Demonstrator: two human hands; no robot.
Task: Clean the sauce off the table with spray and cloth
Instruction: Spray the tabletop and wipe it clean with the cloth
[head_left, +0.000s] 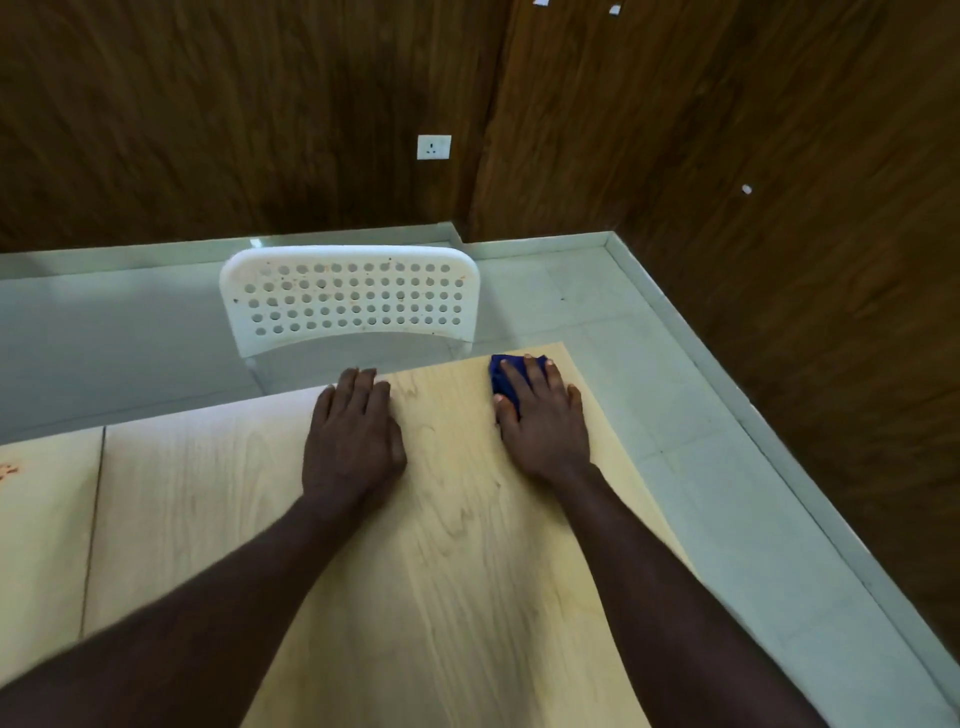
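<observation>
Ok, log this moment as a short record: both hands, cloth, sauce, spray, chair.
left hand: flat on the table, holding nothing
right hand: fingers spread, pressing on the blue cloth
blue cloth: near the table's far right corner, mostly under the hand
sauce stain: orange, at the view's left edge, far from the cloth
spray: not in view
chair: white, perforated back, beyond the table's far edge

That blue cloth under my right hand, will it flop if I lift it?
The blue cloth looks soft and crumpled under the right hand, so it would probably go limp when lifted. It seems light: that hand covers most of it. On the smooth table it should slide easily.
</observation>
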